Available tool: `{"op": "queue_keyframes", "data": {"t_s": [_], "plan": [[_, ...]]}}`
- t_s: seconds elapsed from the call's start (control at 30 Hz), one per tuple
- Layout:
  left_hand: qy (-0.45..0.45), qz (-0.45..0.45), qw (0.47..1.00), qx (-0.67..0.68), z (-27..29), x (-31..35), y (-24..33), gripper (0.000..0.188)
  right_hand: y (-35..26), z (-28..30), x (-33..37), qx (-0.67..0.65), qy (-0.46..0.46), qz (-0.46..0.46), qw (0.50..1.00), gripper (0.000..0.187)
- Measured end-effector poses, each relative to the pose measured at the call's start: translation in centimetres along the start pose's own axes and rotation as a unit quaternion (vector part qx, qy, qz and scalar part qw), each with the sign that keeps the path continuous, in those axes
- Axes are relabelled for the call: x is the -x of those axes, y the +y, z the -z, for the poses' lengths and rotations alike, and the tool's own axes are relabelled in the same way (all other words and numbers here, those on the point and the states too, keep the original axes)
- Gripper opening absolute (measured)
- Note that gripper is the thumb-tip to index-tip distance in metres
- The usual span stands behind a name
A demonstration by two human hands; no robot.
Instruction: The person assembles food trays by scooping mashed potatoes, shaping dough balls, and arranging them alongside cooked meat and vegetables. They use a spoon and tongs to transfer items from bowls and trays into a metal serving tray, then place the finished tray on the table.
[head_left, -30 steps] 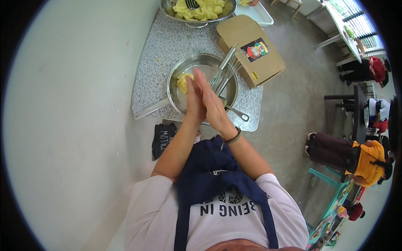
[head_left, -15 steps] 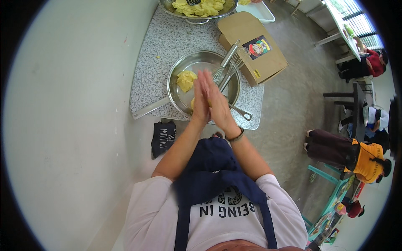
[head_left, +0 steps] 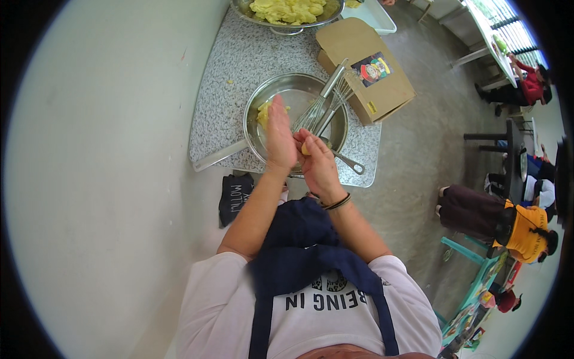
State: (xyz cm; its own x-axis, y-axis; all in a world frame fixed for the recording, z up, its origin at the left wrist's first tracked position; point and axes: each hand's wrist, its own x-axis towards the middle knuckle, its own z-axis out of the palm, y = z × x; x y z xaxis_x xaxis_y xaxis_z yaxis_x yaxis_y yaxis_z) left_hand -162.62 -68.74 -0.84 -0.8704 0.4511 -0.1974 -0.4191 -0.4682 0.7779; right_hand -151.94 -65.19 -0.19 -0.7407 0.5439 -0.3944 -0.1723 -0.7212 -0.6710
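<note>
Over the near side of a wide steel pan (head_left: 248, 107), my left hand (head_left: 280, 136) is held upright with its fingers straight. Close to its right, my right hand (head_left: 321, 163) curls its fingers around a small yellow dough ball (head_left: 306, 148). A larger lump of yellow dough (head_left: 263, 116) sits in the pan, partly behind my left hand. Inside the pan a wire whisk (head_left: 326, 90) leans on the right rim. A second metal tool with a looped handle (head_left: 353, 164) pokes out past the near right rim.
A brown cardboard box (head_left: 379, 90) stands on the speckled table (head_left: 221, 78), right of the pan. A steel bowl of yellow dough (head_left: 287, 27) and a white tray (head_left: 382, 23) are at the far side. A wall (head_left: 107, 149) runs along the left. Other people (head_left: 520, 230) are farther right.
My palms were pressed together and have parted. The right hand has turned and lowered slightly, and the small dough ball now shows in it. A dark utensil no longer shows in the far bowl.
</note>
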Motion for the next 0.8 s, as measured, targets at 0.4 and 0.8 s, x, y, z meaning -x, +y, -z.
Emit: {"op": "queue_keyframes", "data": {"t_s": [0.4,0.8], "plan": [[-0.235,-0.193,0.498,-0.812,4.3,-5.7,0.6,0.044,-2.8,2.4,-1.1,0.087,-0.014,-0.04,0.995,0.034],[-0.245,-0.161,0.614,-0.733,6.7,-8.2,-0.5,0.033,-4.6,2.8,0.4,0.159,-0.029,-0.048,0.986,0.033]]}}
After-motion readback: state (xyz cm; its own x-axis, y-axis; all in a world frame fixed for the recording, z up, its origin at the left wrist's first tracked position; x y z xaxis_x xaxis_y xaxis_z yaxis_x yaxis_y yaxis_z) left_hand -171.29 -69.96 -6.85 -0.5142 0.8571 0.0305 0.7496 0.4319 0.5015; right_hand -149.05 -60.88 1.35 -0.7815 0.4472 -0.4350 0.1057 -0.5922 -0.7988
